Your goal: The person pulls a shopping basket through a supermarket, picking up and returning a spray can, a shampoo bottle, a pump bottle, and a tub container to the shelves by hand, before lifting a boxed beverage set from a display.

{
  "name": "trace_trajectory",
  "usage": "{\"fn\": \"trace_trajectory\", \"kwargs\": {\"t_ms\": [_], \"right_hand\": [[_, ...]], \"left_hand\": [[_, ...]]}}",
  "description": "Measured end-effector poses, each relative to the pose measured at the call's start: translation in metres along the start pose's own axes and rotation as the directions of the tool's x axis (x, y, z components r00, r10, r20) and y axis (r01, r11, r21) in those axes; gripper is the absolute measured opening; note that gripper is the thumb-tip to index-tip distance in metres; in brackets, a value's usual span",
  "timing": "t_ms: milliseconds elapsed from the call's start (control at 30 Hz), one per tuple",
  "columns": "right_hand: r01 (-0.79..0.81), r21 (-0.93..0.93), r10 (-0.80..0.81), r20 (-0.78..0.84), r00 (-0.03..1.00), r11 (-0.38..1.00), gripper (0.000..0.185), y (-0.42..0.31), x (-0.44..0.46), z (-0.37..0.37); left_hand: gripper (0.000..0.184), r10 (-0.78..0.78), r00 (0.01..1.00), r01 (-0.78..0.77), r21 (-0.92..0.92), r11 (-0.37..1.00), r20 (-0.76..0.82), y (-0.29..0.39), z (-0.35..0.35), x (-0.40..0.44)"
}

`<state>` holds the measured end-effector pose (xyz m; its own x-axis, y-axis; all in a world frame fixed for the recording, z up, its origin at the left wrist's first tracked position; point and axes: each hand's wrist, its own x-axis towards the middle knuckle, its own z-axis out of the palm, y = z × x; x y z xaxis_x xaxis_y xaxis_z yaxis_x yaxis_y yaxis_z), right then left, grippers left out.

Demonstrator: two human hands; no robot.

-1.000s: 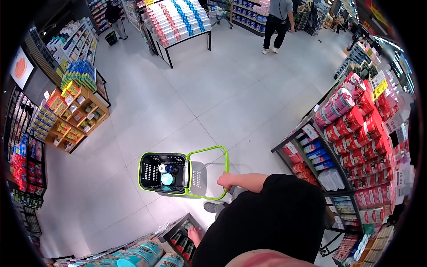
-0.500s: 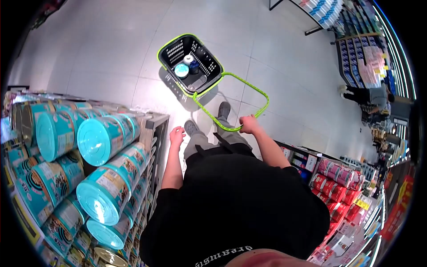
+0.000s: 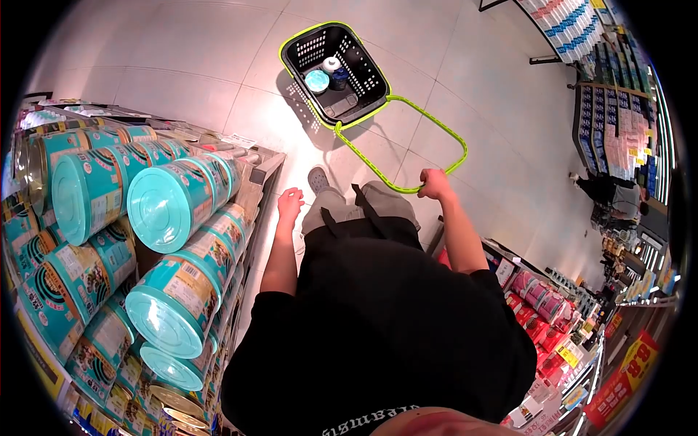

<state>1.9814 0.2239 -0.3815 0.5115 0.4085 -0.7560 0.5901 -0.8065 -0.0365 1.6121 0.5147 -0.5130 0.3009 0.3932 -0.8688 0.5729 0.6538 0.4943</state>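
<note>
My right hand (image 3: 435, 184) is wrapped round the long green handle (image 3: 456, 138) of a black shopping basket (image 3: 298, 54) with a green rim. The basket is on the floor ahead of me, its handle stretched back toward me. Inside it are a tub with a light-blue lid (image 3: 317, 81), a white-topped container (image 3: 331, 64) and a dark blue container (image 3: 341, 78). A flat greyish shape (image 3: 340, 106) shows at its near end; I cannot make out what it is. My left hand (image 3: 290, 206) hangs beside the shelf, fingers loosely bent and apart, with nothing visible in it.
Large teal-lidded cans (image 3: 161, 218) are stacked on their sides on the left, by a shelf edge (image 3: 267, 171). Red and pink packs (image 3: 534, 312) fill a shelf at right. A display stand (image 3: 560, 33) is ahead right. Another person (image 3: 624, 196) is at far right.
The basket and its handle have shifted up and right in view, with my right hand still on the handle. One of my shoes has gone out of sight. My left hand stays beside the shelf.
</note>
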Motion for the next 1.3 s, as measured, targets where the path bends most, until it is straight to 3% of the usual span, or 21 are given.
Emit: {"fn": "trace_trajectory", "kwargs": {"t_ms": [167,400,600,800,967,1133,1300], "right_hand": [[0.040,0.034,-0.037,-0.094,0.995,0.999,0.045,-0.001,-0.003,-0.003],[-0.023,0.017,0.023,0.003,1.000,1.000,0.042,0.016,0.009,-0.026],[-0.079,-0.196,0.064,-0.082,0.995,0.977,0.026,0.087,0.041,-0.019],[-0.140,-0.352,0.165,0.042,0.985,0.926,0.027,0.141,0.074,-0.016],[-0.103,-0.323,0.183,0.225,0.957,0.941,0.030,0.179,0.107,0.026],[-0.038,-0.333,0.148,0.312,0.938,0.942,0.027,0.183,0.122,0.054],[-0.039,-0.338,0.184,0.408,0.894,0.940,0.026,0.192,0.146,0.051]], "left_hand": [[0.034,0.002,1.000,-0.004,0.047,0.999,0.029,0.031,0.015,-0.011],[0.032,-0.007,1.000,0.006,0.045,0.999,0.020,0.038,0.018,0.002],[0.043,0.000,0.999,0.004,0.072,0.997,-0.052,0.041,0.021,0.001],[0.040,-0.021,0.980,0.035,0.066,0.997,-0.198,0.061,0.020,-0.021],[0.041,-0.104,0.936,0.110,-0.002,0.994,-0.336,0.076,0.037,-0.052],[0.036,-0.010,0.939,0.090,0.219,0.972,-0.344,0.087,0.058,-0.076],[0.036,-0.064,0.873,0.112,0.072,0.991,-0.483,0.121,0.074,-0.105]]}}
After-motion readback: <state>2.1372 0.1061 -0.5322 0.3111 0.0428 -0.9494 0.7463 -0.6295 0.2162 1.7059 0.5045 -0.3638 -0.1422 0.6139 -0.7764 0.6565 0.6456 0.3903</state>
